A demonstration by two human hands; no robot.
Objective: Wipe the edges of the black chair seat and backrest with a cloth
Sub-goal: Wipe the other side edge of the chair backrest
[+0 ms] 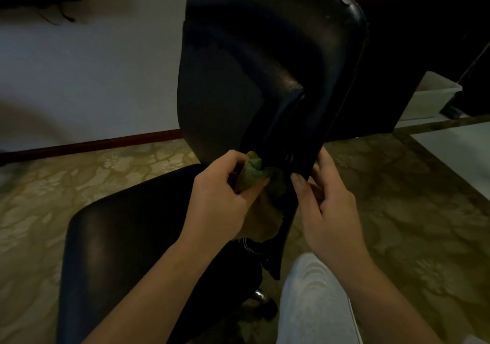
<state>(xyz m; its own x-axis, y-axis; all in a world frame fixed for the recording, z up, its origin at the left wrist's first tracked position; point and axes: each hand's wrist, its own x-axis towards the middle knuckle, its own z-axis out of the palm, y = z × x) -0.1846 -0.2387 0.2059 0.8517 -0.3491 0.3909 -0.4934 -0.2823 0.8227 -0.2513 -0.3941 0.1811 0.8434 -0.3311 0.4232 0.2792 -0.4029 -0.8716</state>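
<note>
We had both hands low on the chair's backrest (pixel 252 65), which stood upright before us, black and faintly glossy in the dim room. Our left hand (pixel 220 192) gripped the cloth (pixel 252 174), fingers curled round a bunched green wad and the thumb laid along its underside. The wad was pressed against the lower backrest, just beside the ridged spine down its middle. A loose tail of cloth hung below the palm, in front of the spine.

Our right hand (pixel 326 203) clasped the backrest's right edge at about the same height. Its thumb lay on the near face. The fingers wrapped round the rim to the far side, so we saw only their backs, not their tips. The two hands sat near each other, apart, with the spine between them.

The seat (pixel 119 237) spread out to the lower left, under our left forearm, neither hand touching it. A chrome part showed beneath it. Our leg (pixel 313 304), in pale cloth, stood just right of the backrest's foot.

Patterned carpet (pixel 397 198) covered the floor round the chair. A pale wall (pixel 92 78) with a dark red skirting (pixel 106 142) ran behind, and a white bin (pixel 434 97) sat well off to the right.
</note>
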